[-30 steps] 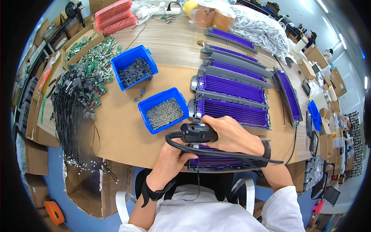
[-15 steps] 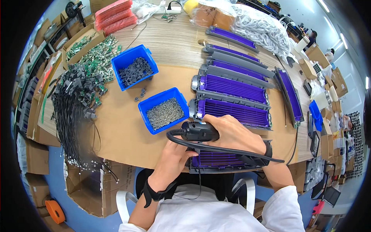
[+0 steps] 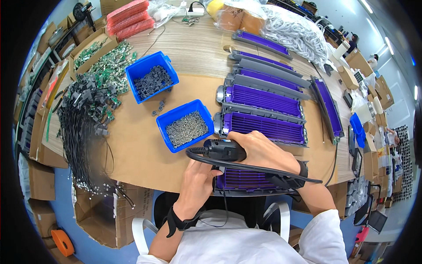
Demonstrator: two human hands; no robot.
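My right hand (image 3: 259, 147) is wrapped round a black corded electric screwdriver (image 3: 224, 150), held over the left end of the nearest purple grille panel (image 3: 246, 179) with its grey frame. The screwdriver's tip is hidden beneath its body and my fingers. My left hand (image 3: 197, 182) is closed at that same panel end, thumb and fingers pinched together just under the screwdriver. What they pinch is hidden. A thin dark cable (image 3: 226, 202) hangs from there toward my lap. Just ahead stands a blue bin of small screws (image 3: 210, 127).
Another blue bin (image 3: 132, 72) holds grey plastic parts, a few lying loose beside it. Several purple grille panels (image 3: 263, 99) are lined up beyond my hands. Black cables (image 3: 77, 127) and green circuit boards (image 3: 110, 59) are heaped at left. One panel (image 3: 327, 105) lies at right.
The whole view has shifted very slightly. Both hands and the screwdriver stay at the panel's left end, with little visible movement.
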